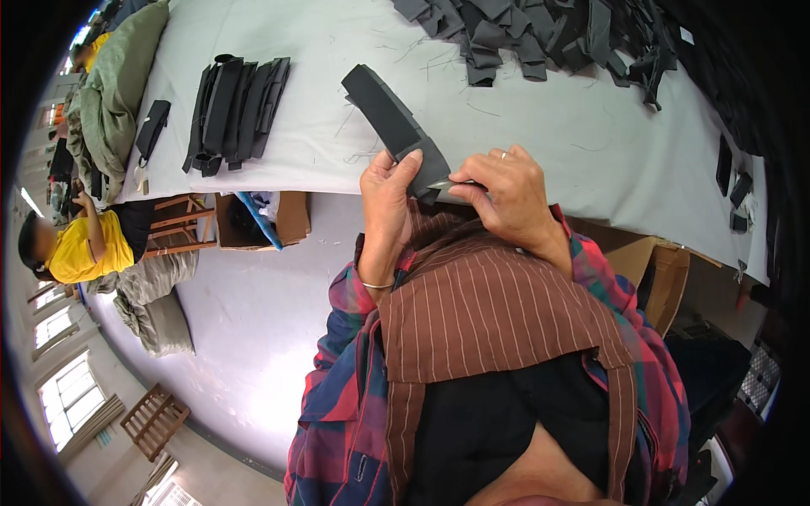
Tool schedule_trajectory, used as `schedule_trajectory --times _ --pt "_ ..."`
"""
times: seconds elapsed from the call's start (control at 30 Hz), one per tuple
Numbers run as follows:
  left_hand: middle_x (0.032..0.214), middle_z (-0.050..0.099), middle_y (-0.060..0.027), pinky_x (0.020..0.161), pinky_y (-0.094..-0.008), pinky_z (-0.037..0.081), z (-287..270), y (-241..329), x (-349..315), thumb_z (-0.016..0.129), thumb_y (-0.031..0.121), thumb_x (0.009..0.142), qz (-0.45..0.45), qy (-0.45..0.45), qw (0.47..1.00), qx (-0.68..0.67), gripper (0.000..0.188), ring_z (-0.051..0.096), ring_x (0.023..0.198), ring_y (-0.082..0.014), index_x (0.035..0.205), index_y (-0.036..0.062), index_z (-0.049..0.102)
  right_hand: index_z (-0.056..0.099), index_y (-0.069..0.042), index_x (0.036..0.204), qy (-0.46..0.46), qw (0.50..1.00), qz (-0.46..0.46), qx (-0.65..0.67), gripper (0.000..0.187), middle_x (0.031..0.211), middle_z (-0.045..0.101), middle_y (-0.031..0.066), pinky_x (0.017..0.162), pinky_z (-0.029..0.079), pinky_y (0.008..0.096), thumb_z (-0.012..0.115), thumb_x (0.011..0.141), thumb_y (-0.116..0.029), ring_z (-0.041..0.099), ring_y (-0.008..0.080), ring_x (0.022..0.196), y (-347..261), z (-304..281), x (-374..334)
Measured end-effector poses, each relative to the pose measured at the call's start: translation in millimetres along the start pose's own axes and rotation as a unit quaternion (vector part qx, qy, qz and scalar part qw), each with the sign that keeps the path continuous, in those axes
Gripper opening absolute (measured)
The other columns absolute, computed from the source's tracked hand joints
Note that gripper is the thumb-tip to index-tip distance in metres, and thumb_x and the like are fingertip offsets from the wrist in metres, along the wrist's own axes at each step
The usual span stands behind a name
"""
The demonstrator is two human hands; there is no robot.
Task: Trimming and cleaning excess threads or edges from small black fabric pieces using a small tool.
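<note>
My left hand [390, 190] grips the near end of a folded dark grey fabric strip [384, 110], thumb on top. The strip's far end slants up and left over the white table. In the closed fingers of my right hand [506, 190] is a small pair of thread snips [442, 184], its silver tip against the strip's near end. Most of the snips is hidden by the fingers. Left of my hands, a row of similar dark strips [236, 114] lies side by side.
A heap of dark fabric pieces [515, 34] lies at the far side of the white-covered table [337, 34], with loose threads around. One dark piece [153, 128] sits near the left edge. Below are a cardboard box [294, 218] and a wooden stool [181, 221]; a person in yellow [89, 244] is at left.
</note>
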State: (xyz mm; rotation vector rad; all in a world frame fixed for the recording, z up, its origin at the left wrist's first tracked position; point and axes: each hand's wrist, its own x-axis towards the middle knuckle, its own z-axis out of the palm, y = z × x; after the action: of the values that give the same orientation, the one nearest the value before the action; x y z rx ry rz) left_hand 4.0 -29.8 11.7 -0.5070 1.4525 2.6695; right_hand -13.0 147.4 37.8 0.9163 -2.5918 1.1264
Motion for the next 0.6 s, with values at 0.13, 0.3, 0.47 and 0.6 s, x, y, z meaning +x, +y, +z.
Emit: schedule_trajectory --times 0.13,0.3,0.47,0.6 --pt "0.094 0.066 -0.0077 0.067 -0.0244 0.052 3.6 0.8 -0.9 0.060 0.005 0.090 0.008 -0.002 1.000 -0.005 0.018 0.063 0.079 -0.0108 0.105 -0.0038 0.060 0.064 -0.011 0.081 0.021 0.999 0.019 0.047 0.014 0.071 0.062 -0.0004 0.062 0.033 0.0312 0.074 0.074 -0.018 0.054 0.0184 0.063 -1.0 3.5 -0.3" --pt "0.093 0.066 -0.0062 0.065 -0.0227 0.051 -2.9 4.8 0.0 0.062 0.008 0.089 -0.012 0.008 1.000 -0.004 0.019 0.062 0.077 -0.0096 0.105 -0.0026 0.062 0.065 -0.007 0.086 -0.008 0.995 0.042 0.092 0.014 0.075 0.063 0.0029 0.065 0.039 0.0303 0.073 0.075 -0.011 0.057 0.0180 0.068 8.8 -5.8 -4.1" --pt "0.092 0.066 -0.0062 0.068 -0.0244 0.052 -3.9 11.3 -1.7 0.061 0.013 0.090 -0.034 0.008 0.999 0.007 0.022 0.063 0.078 -0.0106 0.107 -0.0012 0.060 0.065 -0.010 0.090 0.024 0.984 0.083 0.156 0.016 0.069 0.058 0.0010 0.065 0.037 0.0304 0.072 0.076 -0.017 0.053 0.0168 0.063 16.0 -11.8 -4.5" --pt "0.093 0.066 -0.0046 0.067 -0.0237 0.051 -7.2 11.3 -1.3 0.061 0.017 0.090 -0.065 -0.021 0.998 0.012 0.023 0.063 0.077 -0.0100 0.107 0.0008 0.061 0.065 -0.011 0.090 0.017 0.985 0.076 0.152 0.017 0.067 0.056 0.0003 0.064 0.036 0.0303 0.073 0.076 -0.017 0.052 0.0163 0.063 15.3 -6.2 -1.9"
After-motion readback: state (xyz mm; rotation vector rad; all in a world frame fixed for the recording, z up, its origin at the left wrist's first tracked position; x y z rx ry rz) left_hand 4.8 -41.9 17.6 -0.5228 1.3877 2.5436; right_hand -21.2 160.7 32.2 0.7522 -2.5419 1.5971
